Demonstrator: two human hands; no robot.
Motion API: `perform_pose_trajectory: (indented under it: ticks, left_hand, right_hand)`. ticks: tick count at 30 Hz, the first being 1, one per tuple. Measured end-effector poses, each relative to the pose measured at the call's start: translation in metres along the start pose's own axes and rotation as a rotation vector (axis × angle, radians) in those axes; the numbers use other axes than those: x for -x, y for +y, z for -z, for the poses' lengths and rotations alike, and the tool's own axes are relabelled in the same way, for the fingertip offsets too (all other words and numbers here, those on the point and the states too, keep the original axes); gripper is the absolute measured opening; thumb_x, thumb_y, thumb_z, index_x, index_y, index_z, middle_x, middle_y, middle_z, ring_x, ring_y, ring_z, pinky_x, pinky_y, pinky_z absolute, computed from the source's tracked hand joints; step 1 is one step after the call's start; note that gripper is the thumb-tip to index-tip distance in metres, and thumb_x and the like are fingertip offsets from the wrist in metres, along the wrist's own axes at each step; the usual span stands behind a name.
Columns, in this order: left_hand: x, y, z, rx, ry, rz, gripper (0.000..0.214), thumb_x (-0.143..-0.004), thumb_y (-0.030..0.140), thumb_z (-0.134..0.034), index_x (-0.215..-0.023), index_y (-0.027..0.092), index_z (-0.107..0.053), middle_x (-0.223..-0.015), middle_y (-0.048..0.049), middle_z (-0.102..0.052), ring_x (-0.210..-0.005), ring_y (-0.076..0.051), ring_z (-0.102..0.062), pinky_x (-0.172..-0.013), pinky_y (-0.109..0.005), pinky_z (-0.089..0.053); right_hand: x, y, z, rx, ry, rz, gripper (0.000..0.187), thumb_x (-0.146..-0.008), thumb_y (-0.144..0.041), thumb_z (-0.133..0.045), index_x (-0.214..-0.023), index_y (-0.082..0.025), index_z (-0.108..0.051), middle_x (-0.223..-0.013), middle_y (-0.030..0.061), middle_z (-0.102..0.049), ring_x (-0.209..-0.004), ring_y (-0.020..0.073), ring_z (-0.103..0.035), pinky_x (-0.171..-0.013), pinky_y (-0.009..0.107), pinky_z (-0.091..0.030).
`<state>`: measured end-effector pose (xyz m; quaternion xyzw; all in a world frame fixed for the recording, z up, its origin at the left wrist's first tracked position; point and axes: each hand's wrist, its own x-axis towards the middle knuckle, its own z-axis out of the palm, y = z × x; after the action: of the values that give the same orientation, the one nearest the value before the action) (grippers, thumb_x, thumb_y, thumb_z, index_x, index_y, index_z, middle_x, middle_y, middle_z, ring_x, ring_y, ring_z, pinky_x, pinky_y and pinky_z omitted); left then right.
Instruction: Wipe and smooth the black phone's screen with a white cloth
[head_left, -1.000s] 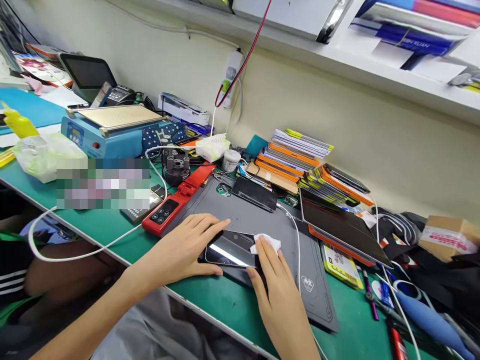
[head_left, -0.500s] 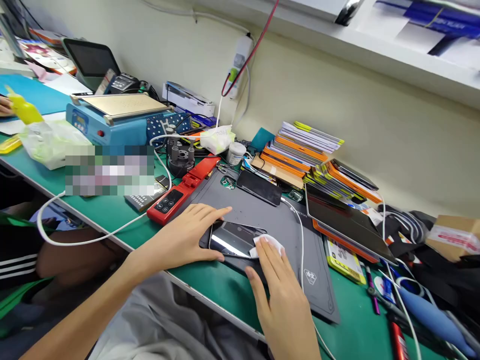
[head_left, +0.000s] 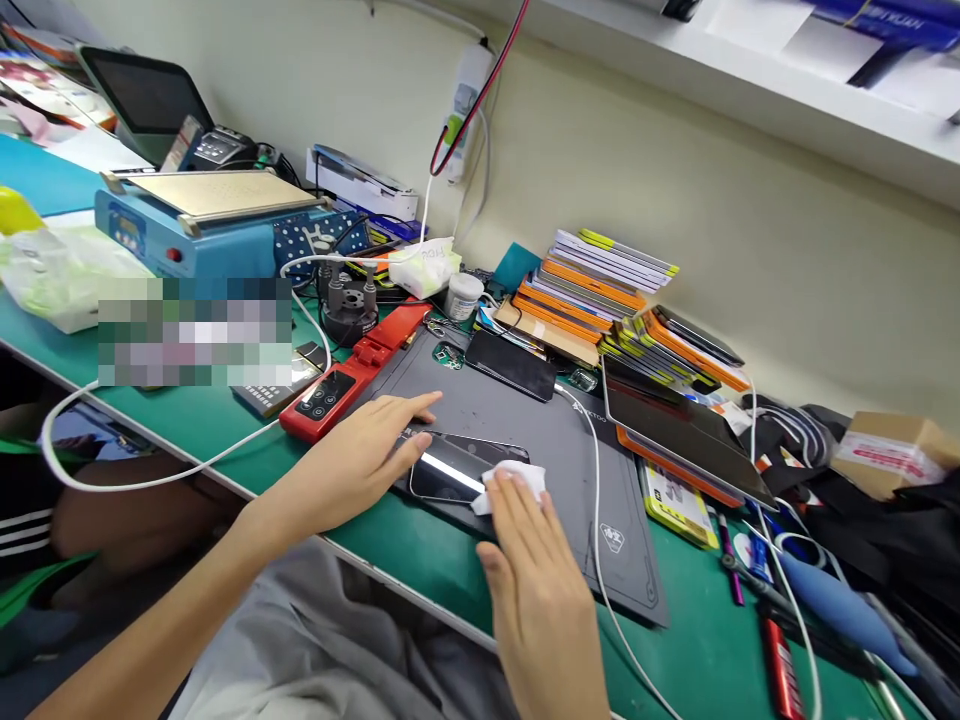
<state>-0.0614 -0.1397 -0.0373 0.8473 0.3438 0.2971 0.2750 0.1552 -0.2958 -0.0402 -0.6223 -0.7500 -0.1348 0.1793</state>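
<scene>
Glossy black glass phone: screen up on the near part of the flat dark-grey mat, a white streak of light across its smooth face; clock directions below run from it, 12 pointing away from the person.
Left hand: at 9 o'clock, grip wide, fingers stretched, thumb tip at the phone's left end; whether it touches cannot be told.
Right hand: at 4 o'clock, straight fingers laid over a crumpled soft white tissue on the phone's right end, thumb standing apart, grip wide.
White rubbery cable: at 3 o'clock, curving across the mat just beside the right hand, in the way on that side.
Dark flat phone: at 1 o'clock, the cable plugged into its end.
Green circuit piece: at 12 o'clock, small and irregular, near the mat's far edge.
Red hinged device: at 10 o'clock, long, with a black button panel.
Blue boxy machine: farther at 10 o'clock, topped by a beige plate.
Stacked thin orange-and-white boxes: at 1 o'clock by the wall.
Dark glossy panel: between 2 and 3 o'clock, tilted over orange edges.
Green tabletop: smooth, under the mat.
</scene>
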Motion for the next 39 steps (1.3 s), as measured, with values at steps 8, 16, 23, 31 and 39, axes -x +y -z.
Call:
perform_pose_trajectory:
  ticks: [8,16,23,31,39]
  left_hand:
    - [0.000,-0.006,-0.007,-0.244,0.061,-0.169,0.063,-0.098,-0.001,-0.031,-0.157,0.018,-0.044,-0.137,-0.0100,-0.063,-0.129,-0.024,-0.057,-0.113,-0.044,-0.049]
    - [0.000,-0.006,-0.010,-0.398,0.127,-0.156,0.054,-0.101,0.003,-0.038,-0.152,0.016,-0.050,-0.130,-0.0118,-0.065,-0.121,-0.029,-0.060,-0.108,-0.049,-0.052]
    - [0.001,-0.002,-0.007,-0.313,0.098,-0.237,0.034,-0.111,0.023,-0.045,-0.140,0.021,-0.063,-0.128,-0.0092,-0.069,-0.114,-0.024,-0.068,-0.102,-0.043,-0.056]
    - [0.014,0.001,0.002,-0.442,0.028,-0.506,0.039,-0.112,0.025,-0.046,-0.147,0.020,-0.063,-0.153,-0.0074,-0.063,-0.140,-0.023,-0.061,-0.120,-0.040,-0.050]
    - [0.014,0.012,0.019,-0.670,-0.124,-0.584,0.043,-0.110,0.012,-0.038,-0.147,0.013,-0.060,-0.156,-0.0126,-0.060,-0.143,-0.026,-0.060,-0.120,-0.040,-0.049]
  right_hand:
    - [-0.041,-0.018,-0.020,0.013,0.076,-0.052,0.059,-0.114,-0.047,-0.039,-0.146,-0.003,-0.061,-0.152,0.0134,-0.062,-0.141,0.0305,-0.060,-0.125,0.049,-0.041]
    - [-0.036,-0.023,-0.019,0.006,0.082,0.048,0.051,-0.113,-0.040,-0.042,-0.147,-0.007,-0.061,-0.156,0.0084,-0.058,-0.144,0.0273,-0.058,-0.126,0.046,-0.041]
    - [-0.001,0.028,0.000,-0.107,0.087,-0.199,0.045,-0.114,-0.035,-0.040,-0.156,-0.028,-0.055,-0.153,-0.0016,-0.060,-0.143,0.0228,-0.059,-0.118,0.043,-0.052]
    - [0.010,0.028,-0.008,-0.086,0.175,-0.177,0.044,-0.109,-0.030,-0.054,-0.153,-0.022,-0.058,-0.153,0.0026,-0.062,-0.138,0.0227,-0.063,-0.120,0.038,-0.050]
    - [0.009,0.024,-0.011,-0.010,0.237,-0.145,0.042,-0.110,-0.031,-0.053,-0.148,-0.017,-0.061,-0.150,0.0054,-0.065,-0.134,0.0221,-0.066,-0.120,0.037,-0.048]
